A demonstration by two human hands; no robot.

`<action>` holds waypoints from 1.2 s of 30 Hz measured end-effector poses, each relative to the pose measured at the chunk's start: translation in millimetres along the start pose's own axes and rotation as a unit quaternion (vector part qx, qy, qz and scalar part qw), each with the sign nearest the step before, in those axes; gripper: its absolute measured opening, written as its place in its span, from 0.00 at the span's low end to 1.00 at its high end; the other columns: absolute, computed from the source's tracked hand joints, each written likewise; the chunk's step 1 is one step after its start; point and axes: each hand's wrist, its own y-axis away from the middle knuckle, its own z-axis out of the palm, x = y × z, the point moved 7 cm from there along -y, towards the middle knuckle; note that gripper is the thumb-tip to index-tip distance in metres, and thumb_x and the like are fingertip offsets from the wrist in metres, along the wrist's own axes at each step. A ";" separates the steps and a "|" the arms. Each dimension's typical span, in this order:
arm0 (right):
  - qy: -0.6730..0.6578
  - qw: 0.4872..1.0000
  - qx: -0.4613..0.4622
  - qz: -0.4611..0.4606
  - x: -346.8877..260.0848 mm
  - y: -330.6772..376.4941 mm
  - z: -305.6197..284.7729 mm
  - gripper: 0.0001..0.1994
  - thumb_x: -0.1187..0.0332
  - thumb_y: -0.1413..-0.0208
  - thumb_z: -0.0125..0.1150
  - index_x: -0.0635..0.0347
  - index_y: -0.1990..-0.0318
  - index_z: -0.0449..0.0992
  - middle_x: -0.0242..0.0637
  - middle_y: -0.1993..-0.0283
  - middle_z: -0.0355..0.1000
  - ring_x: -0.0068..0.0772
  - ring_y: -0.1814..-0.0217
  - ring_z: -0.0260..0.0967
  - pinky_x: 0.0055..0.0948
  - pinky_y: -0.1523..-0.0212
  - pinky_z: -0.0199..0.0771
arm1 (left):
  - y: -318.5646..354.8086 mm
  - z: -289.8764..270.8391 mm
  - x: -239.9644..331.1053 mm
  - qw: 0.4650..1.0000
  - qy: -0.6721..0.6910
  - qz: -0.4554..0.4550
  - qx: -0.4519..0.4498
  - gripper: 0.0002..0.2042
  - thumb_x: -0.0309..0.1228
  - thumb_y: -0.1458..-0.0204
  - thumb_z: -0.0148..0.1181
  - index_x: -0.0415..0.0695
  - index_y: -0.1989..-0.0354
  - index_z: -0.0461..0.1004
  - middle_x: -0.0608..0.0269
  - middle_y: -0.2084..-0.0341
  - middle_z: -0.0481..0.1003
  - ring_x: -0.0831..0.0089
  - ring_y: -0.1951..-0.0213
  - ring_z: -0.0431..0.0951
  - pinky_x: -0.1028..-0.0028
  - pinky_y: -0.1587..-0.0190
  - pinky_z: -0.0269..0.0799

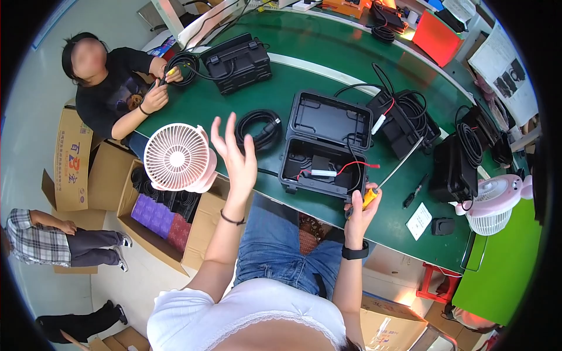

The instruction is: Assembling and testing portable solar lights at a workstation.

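My left hand (239, 164) is raised at the near table edge with its fingers spread, holding nothing. Beside it are a pink-white fan (177, 157) and a coil of black cable (260, 130). My right hand (361, 215) is wrapped round the yellow handle of a screwdriver (370, 198), whose long shaft points up to the right. In front of me lies an open black plastic case (331, 117), its lid tipped back. Inside the case are dark parts, a white connector (324, 173) and red wires (358, 167); one red wire end sticks out over the right rim.
Across the green table (298, 64), a co-worker (126, 88) handles cable by another black case (237, 64). To the right are cases with coiled cable (410, 111), a black pen (415, 191), a white paper (420, 221) and a second fan (492, 202). An open carton (202, 234) stands lower left.
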 end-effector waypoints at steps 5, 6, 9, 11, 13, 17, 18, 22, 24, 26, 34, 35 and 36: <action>0.002 1.000 0.005 -0.002 -1.2 0.3 1.0 0.19 0.71 0.43 0.64 0.58 0.49 0.61 0.31 0.50 0.59 0.17 0.66 0.63 0.16 0.76 0.69 | 31.3 -6.6 22.4 0.972 0.112 0.092 -0.183 0.09 0.21 0.48 0.58 0.42 0.60 0.80 0.58 0.59 0.77 0.58 0.49 0.75 0.62 0.44 0.69; 0.003 1.000 0.007 -0.002 -0.9 0.5 0.8 0.19 0.71 0.43 0.64 0.58 0.49 0.61 0.31 0.50 0.59 0.17 0.66 0.63 0.16 0.76 0.69 | 37.7 -7.9 30.4 0.968 0.085 0.140 -0.190 0.10 0.21 0.50 0.60 0.45 0.60 0.81 0.59 0.59 0.77 0.57 0.49 0.74 0.62 0.45 0.69; -0.004 1.000 0.006 0.003 -0.3 0.7 2.0 0.19 0.72 0.43 0.64 0.58 0.49 0.61 0.31 0.50 0.59 0.17 0.66 0.63 0.16 0.76 0.70 | 50.9 -9.4 51.3 0.956 0.040 0.203 -0.209 0.16 0.33 0.54 0.65 0.46 0.56 0.81 0.59 0.53 0.75 0.53 0.46 0.71 0.57 0.43 0.67; 0.015 1.000 0.001 -0.008 -3.2 1.5 3.7 0.16 0.70 0.41 0.61 0.55 0.49 0.62 0.28 0.53 0.59 0.15 0.64 0.61 0.16 0.75 0.68 | 49.0 -8.1 54.4 0.957 0.039 0.199 -0.208 0.21 0.39 0.57 0.71 0.51 0.52 0.80 0.65 0.50 0.73 0.56 0.44 0.69 0.53 0.39 0.61; 0.017 1.000 0.002 -0.007 -3.7 1.4 3.8 0.17 0.70 0.41 0.61 0.55 0.49 0.62 0.28 0.53 0.59 0.15 0.64 0.61 0.16 0.75 0.68 | 47.6 -6.3 66.5 0.948 -0.025 0.245 -0.202 0.23 0.44 0.58 0.70 0.49 0.53 0.80 0.62 0.50 0.74 0.54 0.43 0.68 0.52 0.38 0.59; 0.013 1.000 0.013 -0.011 -0.2 1.7 3.2 0.17 0.69 0.41 0.61 0.55 0.49 0.62 0.28 0.54 0.60 0.15 0.66 0.61 0.16 0.75 0.68 | 54.1 12.1 89.1 0.901 -0.013 0.358 -0.244 0.18 0.42 0.53 0.68 0.52 0.53 0.79 0.71 0.52 0.76 0.67 0.45 0.74 0.54 0.36 0.60; 0.011 1.000 0.012 -0.012 -1.1 1.3 4.6 0.17 0.69 0.41 0.61 0.55 0.49 0.62 0.28 0.54 0.60 0.15 0.66 0.61 0.16 0.75 0.68 | 54.8 16.6 97.2 0.894 -0.006 0.374 -0.246 0.18 0.41 0.52 0.68 0.51 0.53 0.79 0.69 0.52 0.76 0.67 0.45 0.74 0.58 0.38 0.64; 0.014 0.999 0.008 -0.029 -3.5 1.5 4.6 0.17 0.70 0.40 0.61 0.56 0.48 0.62 0.28 0.54 0.60 0.15 0.66 0.62 0.16 0.75 0.68 | 46.5 37.1 131.9 0.882 0.036 0.383 -0.272 0.17 0.41 0.50 0.65 0.46 0.55 0.78 0.64 0.59 0.78 0.67 0.53 0.78 0.66 0.44 0.70; -0.008 1.000 0.001 -0.014 1.6 0.4 0.5 0.19 0.74 0.42 0.62 0.59 0.47 0.60 0.31 0.49 0.59 0.18 0.63 0.64 0.16 0.75 0.71 | 56.6 64.7 118.2 0.853 -0.027 0.268 -0.447 0.16 0.42 0.48 0.65 0.46 0.55 0.78 0.66 0.65 0.80 0.62 0.62 0.81 0.66 0.48 0.72; -0.016 1.000 0.010 -0.017 -2.4 2.1 4.9 0.19 0.74 0.41 0.62 0.59 0.47 0.60 0.31 0.49 0.59 0.18 0.64 0.64 0.16 0.75 0.70 | 50.1 62.3 116.6 0.873 -0.061 0.275 -0.398 0.17 0.47 0.46 0.62 0.45 0.59 0.78 0.61 0.74 0.80 0.61 0.69 0.81 0.65 0.48 0.72; 0.006 1.000 -0.012 -0.021 -2.7 1.1 3.1 0.19 0.72 0.42 0.62 0.56 0.47 0.62 0.29 0.50 0.59 0.16 0.64 0.63 0.16 0.74 0.69 | 7.5 46.0 106.3 0.920 -0.046 0.199 -0.334 0.19 0.49 0.44 0.58 0.47 0.53 0.77 0.58 0.67 0.81 0.61 0.62 0.82 0.52 0.34 0.54; 0.005 1.000 -0.012 -0.020 -3.1 1.2 3.9 0.19 0.72 0.42 0.62 0.56 0.47 0.62 0.29 0.50 0.59 0.16 0.64 0.63 0.16 0.74 0.69 | -6.6 44.5 104.4 0.940 -0.035 0.211 -0.265 0.15 0.44 0.44 0.60 0.47 0.55 0.78 0.61 0.63 0.81 0.62 0.58 0.80 0.51 0.37 0.59; 0.003 1.000 -0.012 -0.017 -3.4 1.4 4.5 0.18 0.72 0.42 0.62 0.56 0.47 0.62 0.29 0.50 0.59 0.16 0.64 0.63 0.16 0.74 0.69 | -22.2 42.7 104.8 0.953 -0.041 0.229 -0.196 0.12 0.40 0.44 0.60 0.47 0.57 0.78 0.62 0.60 0.80 0.61 0.55 0.78 0.55 0.41 0.65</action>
